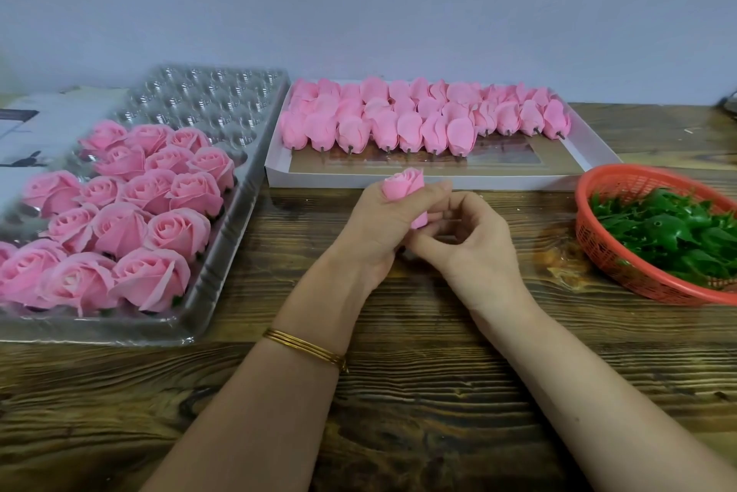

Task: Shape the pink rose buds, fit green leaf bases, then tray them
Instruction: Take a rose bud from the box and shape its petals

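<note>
Left hand (379, 228) clamps rose bud (403, 184) | right hand (474, 240) grip pinches its base | tip toward bench's (399, 392) far edge

Centre frame, the rose bud (402, 184) you held was solid pink, paler at the petal rims. The finished roses (119, 228) at left ran the same pink, lighter toward the hearts, with dark green peeking under a few. Their tray (223, 100) was clear plastic with silvery glints and a regular grid of round cups. Upper centre, the unshaped buds (385, 132) were flat pink with dark stubs at the bases. Their box (319, 178) showed a white rim and brown floor. At right, the basket (606, 256) was orange-red mesh, and the leaf bases (670, 232) in it were deep glossy green. The table (399, 372) was dark brown with heavy wavy grain. Your bangle (303, 348) was gold. The wall (359, 12) was pale grey-blue.
</note>
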Demonstrator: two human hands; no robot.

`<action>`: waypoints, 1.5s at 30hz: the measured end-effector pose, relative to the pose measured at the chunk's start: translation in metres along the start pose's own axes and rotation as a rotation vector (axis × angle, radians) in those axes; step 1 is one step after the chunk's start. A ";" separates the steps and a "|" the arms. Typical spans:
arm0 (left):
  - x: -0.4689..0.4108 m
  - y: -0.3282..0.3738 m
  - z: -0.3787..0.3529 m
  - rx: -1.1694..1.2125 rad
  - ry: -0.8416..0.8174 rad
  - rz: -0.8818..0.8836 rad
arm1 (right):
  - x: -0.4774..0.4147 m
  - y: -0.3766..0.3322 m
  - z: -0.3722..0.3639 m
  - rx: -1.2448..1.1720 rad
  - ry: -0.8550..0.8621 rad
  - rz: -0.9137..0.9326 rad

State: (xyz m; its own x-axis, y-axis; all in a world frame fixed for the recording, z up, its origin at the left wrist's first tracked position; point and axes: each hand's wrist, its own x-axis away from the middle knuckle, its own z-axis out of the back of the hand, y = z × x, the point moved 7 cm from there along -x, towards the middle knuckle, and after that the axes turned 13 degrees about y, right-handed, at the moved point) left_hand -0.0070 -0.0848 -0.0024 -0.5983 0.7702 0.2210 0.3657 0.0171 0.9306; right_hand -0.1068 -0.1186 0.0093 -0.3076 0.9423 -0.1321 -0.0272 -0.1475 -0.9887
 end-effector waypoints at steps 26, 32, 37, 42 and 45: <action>0.003 0.005 -0.003 0.012 -0.043 -0.053 | 0.002 0.002 -0.007 -0.168 -0.108 -0.052; -0.001 0.003 -0.003 0.006 -0.089 -0.051 | 0.001 0.005 -0.007 -0.204 -0.132 -0.161; 0.001 0.005 -0.002 0.030 -0.163 -0.019 | 0.006 0.006 -0.019 -0.386 -0.266 -0.350; 0.002 0.007 0.001 0.009 -0.099 -0.030 | 0.007 0.007 -0.021 -0.437 -0.313 -0.418; 0.000 0.005 0.003 0.000 -0.043 -0.051 | 0.006 0.009 -0.019 -0.428 -0.290 -0.381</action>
State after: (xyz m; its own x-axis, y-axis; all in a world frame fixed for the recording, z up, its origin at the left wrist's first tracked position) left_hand -0.0029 -0.0829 0.0013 -0.5851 0.7949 0.1603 0.3354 0.0572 0.9403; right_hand -0.0904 -0.1081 -0.0018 -0.5979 0.7763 0.1995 0.1784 0.3716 -0.9111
